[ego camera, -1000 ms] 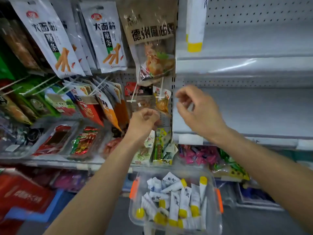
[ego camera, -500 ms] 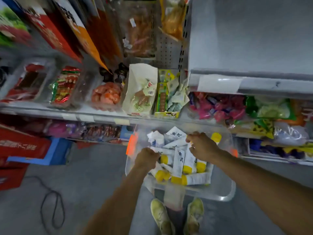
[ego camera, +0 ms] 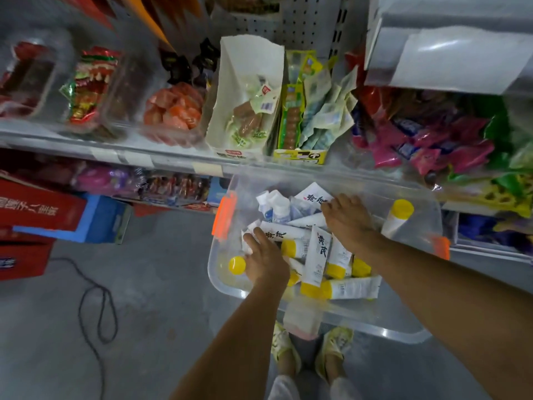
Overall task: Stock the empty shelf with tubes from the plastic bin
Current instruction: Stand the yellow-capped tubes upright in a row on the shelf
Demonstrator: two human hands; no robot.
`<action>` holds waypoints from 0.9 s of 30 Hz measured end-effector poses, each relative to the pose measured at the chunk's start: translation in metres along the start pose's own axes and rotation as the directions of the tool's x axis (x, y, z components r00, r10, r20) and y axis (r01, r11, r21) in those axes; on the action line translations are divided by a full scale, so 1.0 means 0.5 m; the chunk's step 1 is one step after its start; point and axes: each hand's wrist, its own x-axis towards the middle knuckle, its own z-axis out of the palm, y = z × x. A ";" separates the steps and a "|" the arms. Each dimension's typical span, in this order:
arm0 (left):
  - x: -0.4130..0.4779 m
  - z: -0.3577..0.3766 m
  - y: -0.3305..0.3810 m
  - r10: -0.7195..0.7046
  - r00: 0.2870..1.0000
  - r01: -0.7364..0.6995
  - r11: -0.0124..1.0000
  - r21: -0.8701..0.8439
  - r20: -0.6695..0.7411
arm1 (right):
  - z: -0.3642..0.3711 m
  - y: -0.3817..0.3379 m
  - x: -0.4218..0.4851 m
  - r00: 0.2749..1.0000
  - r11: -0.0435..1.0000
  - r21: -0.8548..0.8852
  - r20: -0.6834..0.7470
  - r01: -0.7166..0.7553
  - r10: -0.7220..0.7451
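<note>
A clear plastic bin (ego camera: pixel 403 334) with orange latches stands in front of me, holding several white tubes (ego camera: pixel 318 252) with yellow caps. Both my hands are down inside it. My left hand (ego camera: pixel 266 262) lies curled over the near-left tubes, and a yellow cap (ego camera: pixel 237 265) pokes out beside its palm. My right hand (ego camera: pixel 347 219) lies over the far tubes with bent fingers whose tips are hidden, so I cannot tell its grip. One tube (ego camera: pixel 399 216) leans on the bin's right wall. The grey empty shelf (ego camera: pixel 450 63) is at upper right.
Snack packets fill the shelf (ego camera: pixel 121 157) behind the bin and the lower shelves. Red boxes (ego camera: pixel 34 215) and a blue box (ego camera: pixel 95 223) sit on the floor at left. A black cable (ego camera: pixel 98 307) loops on the grey floor. My feet (ego camera: pixel 331 345) are under the bin.
My hands came down from shelf height into the bin and the view tipped downward. In the last half second my left hand slid to the near-left tubes and my right hand stayed on the far ones.
</note>
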 end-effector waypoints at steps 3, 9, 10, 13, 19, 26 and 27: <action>-0.007 -0.015 0.000 -0.067 0.998 0.062 0.983 -0.171 -0.019 | -0.034 0.012 -0.016 0.999 0.999 -0.001 0.016 0.037 -0.037; -0.047 -0.102 -0.015 -0.217 0.974 0.222 0.831 -0.510 0.071 | -0.147 0.054 -0.098 0.936 0.804 0.506 0.311 -0.312 0.168; -0.055 -0.117 -0.016 -0.226 0.971 0.229 0.781 -0.581 0.079 | -0.166 0.060 -0.113 0.913 0.690 0.612 0.361 -0.386 0.191; -0.090 -0.170 -0.012 -0.192 0.976 0.200 0.598 -0.776 0.104 | -0.224 0.069 -0.158 0.852 0.085 0.850 0.509 -0.520 0.125; -0.193 -0.312 0.015 -0.031 0.996 0.090 0.149 -0.985 0.086 | -0.382 0.076 -0.240 0.916 -0.383 0.842 0.400 -0.381 -0.033; -0.302 -0.489 0.049 0.124 0.964 -0.234 -0.020 -0.972 -0.234 | -0.586 0.093 -0.308 0.991 -0.146 0.986 0.094 -0.079 0.100; -0.316 -0.513 0.053 0.141 0.949 -0.281 -0.022 -0.959 -0.281 | -0.618 0.100 -0.323 0.993 -0.088 0.995 0.045 -0.035 0.113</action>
